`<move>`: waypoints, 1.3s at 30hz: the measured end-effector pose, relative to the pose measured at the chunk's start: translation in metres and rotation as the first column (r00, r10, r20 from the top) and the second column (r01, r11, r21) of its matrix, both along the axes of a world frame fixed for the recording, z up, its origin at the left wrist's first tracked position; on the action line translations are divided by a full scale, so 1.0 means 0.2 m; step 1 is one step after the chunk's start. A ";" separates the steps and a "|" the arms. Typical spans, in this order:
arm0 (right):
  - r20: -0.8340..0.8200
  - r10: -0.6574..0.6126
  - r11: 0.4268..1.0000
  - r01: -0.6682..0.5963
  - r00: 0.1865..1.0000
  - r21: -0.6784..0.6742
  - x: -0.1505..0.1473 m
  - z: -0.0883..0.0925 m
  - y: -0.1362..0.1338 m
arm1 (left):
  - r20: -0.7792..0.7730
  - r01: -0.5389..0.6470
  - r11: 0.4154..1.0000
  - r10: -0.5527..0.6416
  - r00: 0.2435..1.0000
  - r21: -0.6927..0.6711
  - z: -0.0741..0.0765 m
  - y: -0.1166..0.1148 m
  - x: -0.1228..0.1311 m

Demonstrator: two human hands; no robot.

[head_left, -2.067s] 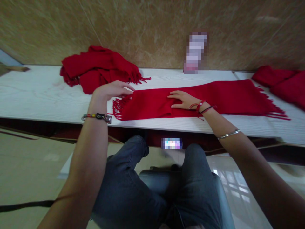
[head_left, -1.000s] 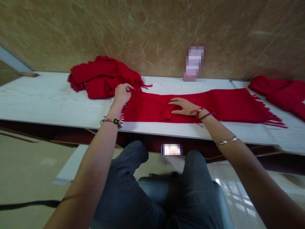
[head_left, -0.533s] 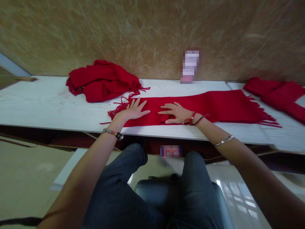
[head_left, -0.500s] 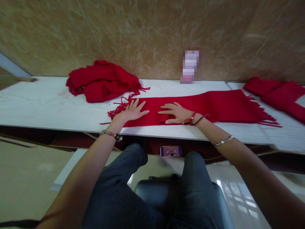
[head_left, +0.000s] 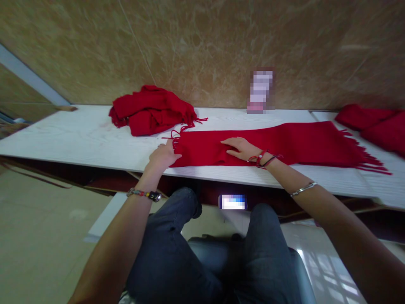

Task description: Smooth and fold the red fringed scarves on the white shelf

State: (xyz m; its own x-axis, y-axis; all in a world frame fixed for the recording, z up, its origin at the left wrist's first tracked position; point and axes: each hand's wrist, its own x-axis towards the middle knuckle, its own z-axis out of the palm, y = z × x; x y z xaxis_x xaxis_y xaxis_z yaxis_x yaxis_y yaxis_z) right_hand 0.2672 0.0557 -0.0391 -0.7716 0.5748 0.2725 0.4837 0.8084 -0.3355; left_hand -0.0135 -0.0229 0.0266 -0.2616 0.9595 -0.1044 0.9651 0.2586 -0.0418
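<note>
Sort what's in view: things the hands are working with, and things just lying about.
In use:
flat red scarf, under the right hand; left hand at its fringed end
white table beneath

Lying about, untouched:
red bundle, left
folded cloth, far right
lit screen, below the table

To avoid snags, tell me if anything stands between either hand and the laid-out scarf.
Nothing visible does: the left hand is at the left end of the laid-out scarf, and the right hand lies on it. The bunched red cloth lies farther back.
</note>
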 end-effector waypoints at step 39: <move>-0.043 0.042 0.999 -0.041 0.998 0.005 0.02 0.01 0.01 | 0.000 0.346 0.850 -0.377 0.926 0.398 0.07 -0.03 -0.10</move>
